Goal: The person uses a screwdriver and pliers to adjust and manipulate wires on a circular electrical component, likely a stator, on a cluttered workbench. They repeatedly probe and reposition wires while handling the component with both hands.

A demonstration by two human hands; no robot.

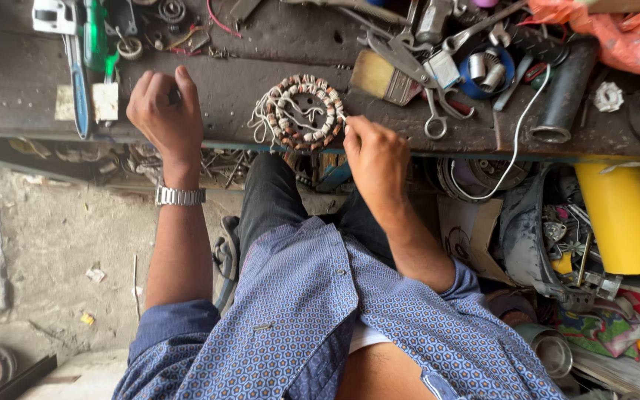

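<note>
Where the workbench (261,96) ends at its near edge, a ring-shaped coil winding (305,112) is laid flat, just inside that edge and between the two hands. Open bench surface is seen to the left of the winding, as far as the left hand (163,111); less room is left to the right, where tools crowd in.

The left hand is rested on the bench with its fingers curled loosely under; nothing is seen to be held in it, though the fingertips are hidden. A metal wristwatch (180,195) is worn on that wrist. The right hand (373,155) is placed at the right rim of the winding, with thumb and forefinger pinched on a thin white thread or wire at the rim. Loose white thread (261,122) is bunched against the winding's left side.

Just right of the winding, a paintbrush (381,78), a pair of scissors (420,74) and a spanner (475,31) are laid, blocking movement that way. A white cable (521,126) is draped over the bench edge. A green-handled screwdriver (96,37) and a blue-handled tool (79,92) are found far left. An orange bag (616,33) is set at the far right corner, and a yellow cylinder (620,218) below the bench.

As a ring, the winding has no long axis; its open centre is faced upward.
</note>
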